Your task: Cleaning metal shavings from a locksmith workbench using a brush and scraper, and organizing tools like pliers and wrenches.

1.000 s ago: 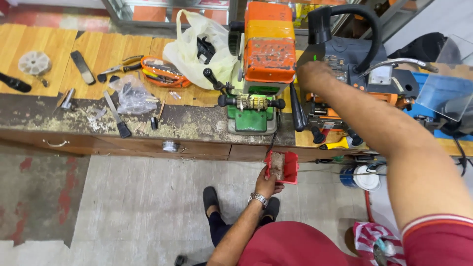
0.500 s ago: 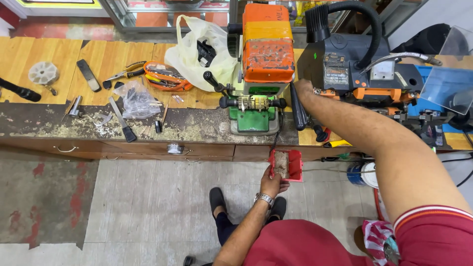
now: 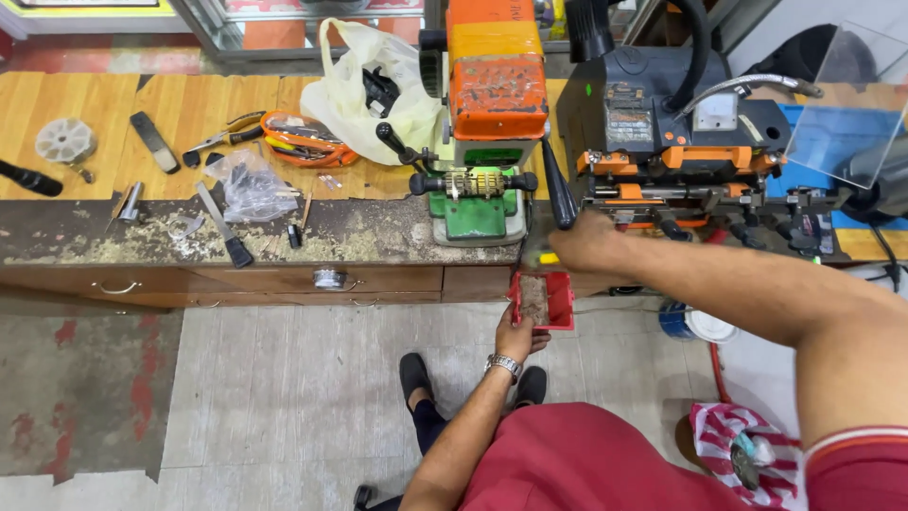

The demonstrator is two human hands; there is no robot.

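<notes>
Far left of the wooden bench (image 3: 85, 114): a round white disc (image 3: 64, 140), a black handle (image 3: 28, 178), loose hand tools, a clear plastic bag (image 3: 248, 189). Metal filings (image 3: 369, 227) lie thick along the dark front edge of the bench. A knock here would send them onto the floor.

Centre: orange and green key-cutting machine (image 3: 482, 123), with a pale plastic bag (image 3: 374, 90) just behind it to its left. The bag sits close to the machine's levers and could snag.

Below the bench edge: left hand (image 3: 518, 336), watch on the wrist, fingers closed around the lower end of a small red tray (image 3: 541, 301). The tray is held just under the bench lip, brownish filings inside. It is held by one end only, so a tilt would spill the filings onto the shoes below.

Right of that: right hand (image 3: 588, 244) at the bench edge, arm stretched across, beside the black lever (image 3: 558, 197) and under the grey and orange machine (image 3: 681, 142). Whether the fingers are open or curled, I cannot tell; the back of the hand hides them. Risk here, as I judge it: bare skin against sharp swarf, and knuckles close to clamps and knobs. A hasty sweep would overshoot the narrow tray.
</notes>
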